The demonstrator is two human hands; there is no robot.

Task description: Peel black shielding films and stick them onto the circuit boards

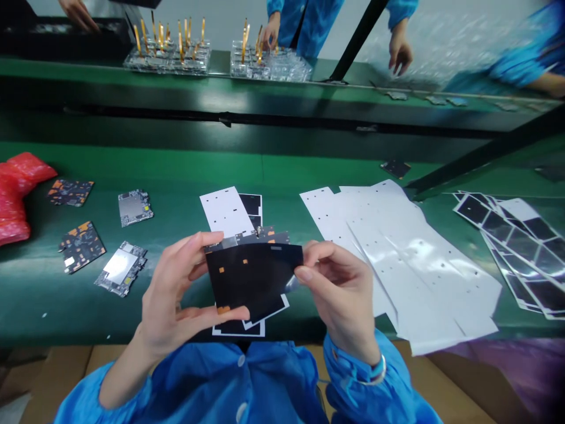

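Mid-frame, my half-spread left hand (163, 297) grips a circuit board (268, 237), my right hand (346, 288) pinches black film (251, 282), which uneven pulling could crease.

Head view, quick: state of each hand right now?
Left hand: closed on the left side of the circuit board, black film over it.
Right hand: closed, pinching the film's right edge between thumb and fingers.

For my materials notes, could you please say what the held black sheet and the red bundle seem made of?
Held black sheet: probably thin, glossy plastic film, as it bends and catches the light. Red bundle: likely soft plastic wrap, from its puckered, gleaming surface; the exact plastic is unclear.
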